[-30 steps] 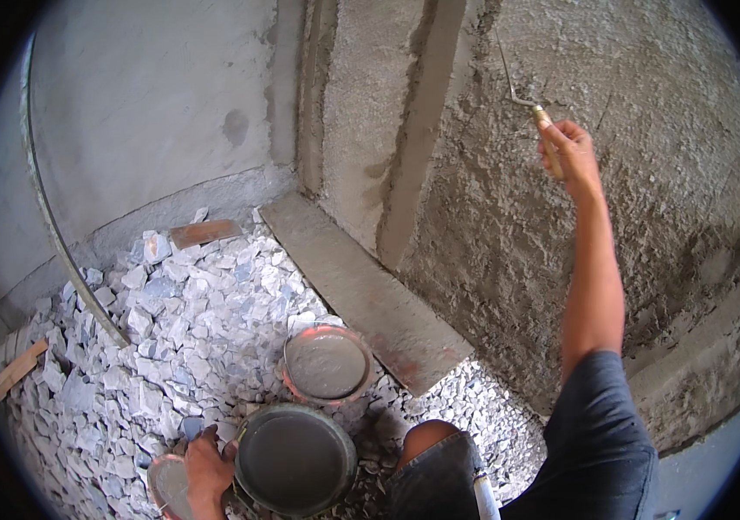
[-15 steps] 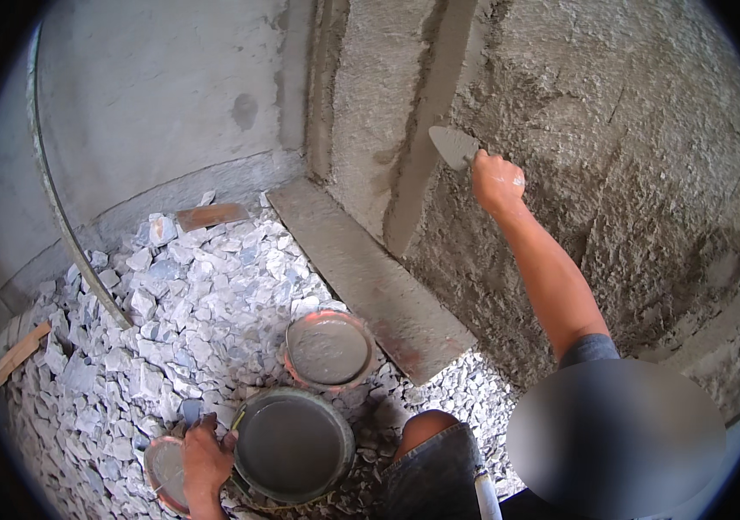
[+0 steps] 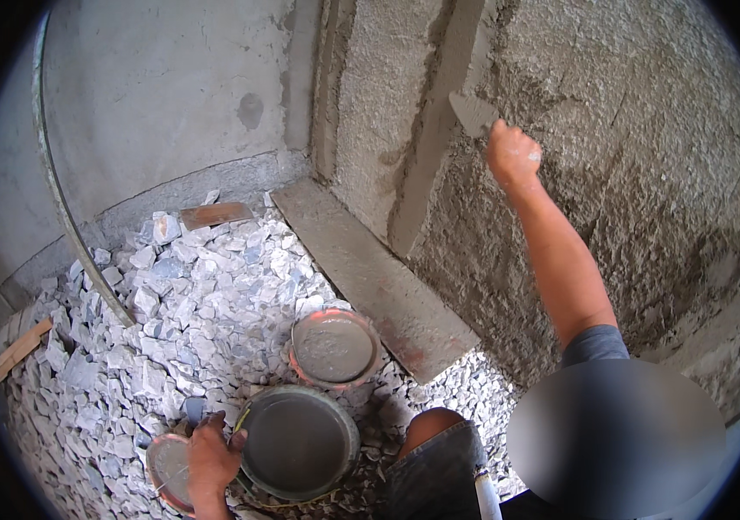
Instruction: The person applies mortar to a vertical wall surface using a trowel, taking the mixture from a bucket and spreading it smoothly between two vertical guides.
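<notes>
Right hand [image 3: 515, 156] is wrapped round the trowel [image 3: 474, 113], blade up-left of its knuckles, apparently against the wall [image 3: 639, 165], likely for firm control. Left hand [image 3: 216, 452] is half-curled beside the tub [image 3: 296, 391] on its right, perhaps for steadiness; whether it grips anything, I cannot tell.

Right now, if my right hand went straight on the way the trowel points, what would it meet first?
Probably the smooth grey strip: the trowel in your right hand points up and left, its tip overlapping that strip in view. Whether they touch isn't clear.
</notes>
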Demonstrator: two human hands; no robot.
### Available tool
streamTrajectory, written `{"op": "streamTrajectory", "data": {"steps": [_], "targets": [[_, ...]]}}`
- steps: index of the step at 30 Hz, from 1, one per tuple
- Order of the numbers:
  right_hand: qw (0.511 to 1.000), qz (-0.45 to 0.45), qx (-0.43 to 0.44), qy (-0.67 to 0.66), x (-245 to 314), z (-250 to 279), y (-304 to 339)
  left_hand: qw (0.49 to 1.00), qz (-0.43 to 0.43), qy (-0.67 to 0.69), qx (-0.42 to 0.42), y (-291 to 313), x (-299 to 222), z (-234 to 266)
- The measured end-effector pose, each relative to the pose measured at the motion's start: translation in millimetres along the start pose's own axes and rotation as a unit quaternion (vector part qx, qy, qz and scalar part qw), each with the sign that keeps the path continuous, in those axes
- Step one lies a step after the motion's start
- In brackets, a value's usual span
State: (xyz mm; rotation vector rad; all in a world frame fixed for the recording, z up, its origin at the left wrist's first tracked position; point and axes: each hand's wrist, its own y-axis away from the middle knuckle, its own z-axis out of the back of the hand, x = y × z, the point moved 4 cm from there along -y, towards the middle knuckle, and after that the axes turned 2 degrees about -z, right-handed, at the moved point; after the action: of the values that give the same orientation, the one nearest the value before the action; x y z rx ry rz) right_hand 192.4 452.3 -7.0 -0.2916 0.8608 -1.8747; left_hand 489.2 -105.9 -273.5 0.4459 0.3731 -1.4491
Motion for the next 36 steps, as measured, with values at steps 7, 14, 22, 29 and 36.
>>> {"op": "streamTrajectory", "data": {"steps": [7, 14, 22, 29, 36], "targets": [[0.969, 0.05, -0.017, -0.241, 4.8, 60.9, 76.4, 0.999, -0.007, -0.004, -0.043, 10.4, 18.3, 7.0], [0.798, 0.217, 0.457, -0.328, 62.2, -55.3, 290.9, 0.999, -0.045, 0.0, -0.013, -6.0, 9.7, -7.0], [0.878, 0.448, 0.155, -0.068, 170.1, -108.1, 314.8, 0.999, -0.018, -0.031, -0.004, 11.1, -2.2, 5.9], [0.799, 0.398, 0.395, -0.217, 178.3, -185.1, 359.9, 1.0, -0.002, -0.014, -0.011, 17.7, -9.8, 13.8], [0.693, 0.191, 0.526, -0.454, 121.7, -233.7, 424.4, 1.0, -0.015, -0.004, 0.0, 16.6, -5.1, 11.0]]}}
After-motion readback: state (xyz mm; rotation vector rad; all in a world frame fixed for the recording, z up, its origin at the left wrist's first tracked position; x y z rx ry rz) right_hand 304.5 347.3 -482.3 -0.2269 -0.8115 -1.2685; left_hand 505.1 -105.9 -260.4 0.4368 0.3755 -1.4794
